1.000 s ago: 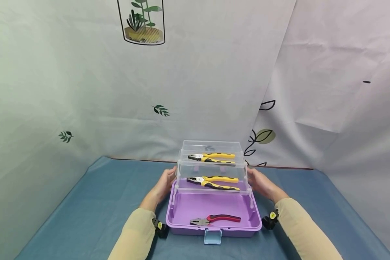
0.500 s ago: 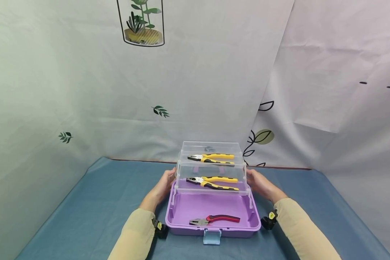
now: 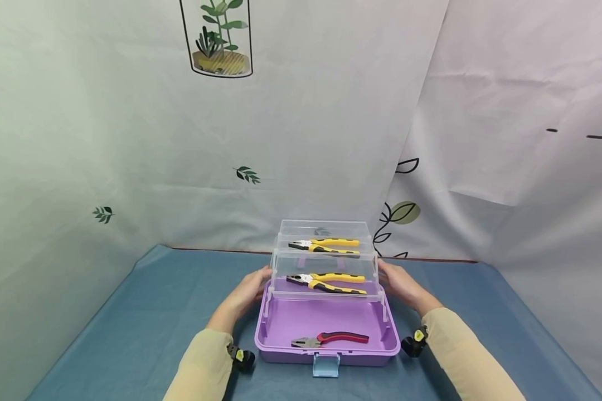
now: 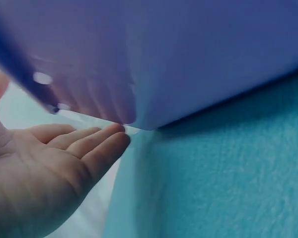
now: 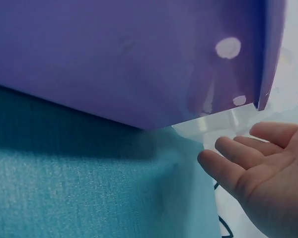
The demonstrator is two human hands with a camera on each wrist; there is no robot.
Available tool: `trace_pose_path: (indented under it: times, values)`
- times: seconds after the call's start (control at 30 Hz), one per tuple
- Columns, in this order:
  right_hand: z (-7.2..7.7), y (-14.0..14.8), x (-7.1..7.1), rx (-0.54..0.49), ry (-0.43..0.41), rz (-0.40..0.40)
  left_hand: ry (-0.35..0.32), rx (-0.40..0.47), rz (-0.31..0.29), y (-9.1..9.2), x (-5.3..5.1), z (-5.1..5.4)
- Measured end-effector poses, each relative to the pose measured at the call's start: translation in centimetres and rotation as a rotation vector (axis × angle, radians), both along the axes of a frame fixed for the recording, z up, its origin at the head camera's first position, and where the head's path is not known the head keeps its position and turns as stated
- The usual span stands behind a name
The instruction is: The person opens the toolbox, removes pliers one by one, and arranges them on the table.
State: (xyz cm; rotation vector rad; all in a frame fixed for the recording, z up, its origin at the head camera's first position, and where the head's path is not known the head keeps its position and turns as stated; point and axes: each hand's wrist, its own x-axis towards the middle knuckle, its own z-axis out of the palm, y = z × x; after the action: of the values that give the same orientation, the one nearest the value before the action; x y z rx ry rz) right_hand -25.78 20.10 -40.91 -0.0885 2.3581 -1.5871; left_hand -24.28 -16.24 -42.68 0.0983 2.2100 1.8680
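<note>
A purple toolbox (image 3: 264, 356) stands with its clear trays raised in two tiers. Yellow-and-black pliers lie in each tier: one pair (image 3: 326, 283) in the lower clear tray (image 3: 282, 288), another (image 3: 328, 245) in the upper. On the purple floor near the front are red-and-black pliers (image 3: 330, 339). My left hand (image 3: 244, 296) is at the box's rear left, fingers extended beside its corner in the left wrist view. At the rear right is my right hand (image 3: 403, 287); in the right wrist view its fingers are loosely straight, apart from the purple wall (image 5: 104, 59).
A blue cloth (image 3: 145, 334) covers the table under the box. Just behind the table hangs a pale printed curtain (image 3: 301, 139), with more of it at both sides. A light blue latch (image 3: 326, 365) hangs down at the box's front.
My left hand has shifted slightly outward and back toward me. The right hand, the toolbox and the pliers stay nearly as they were, while the head view has tilted a little.
</note>
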Motion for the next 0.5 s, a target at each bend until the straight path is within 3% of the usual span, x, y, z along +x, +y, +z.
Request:
trace_pose_path:
  times: [0.5]
  values:
    - [1.8, 0.5, 0.7, 0.063, 0.118, -0.012, 0.074, -0.112, 0.034, -0.9, 2.8, 0.3]
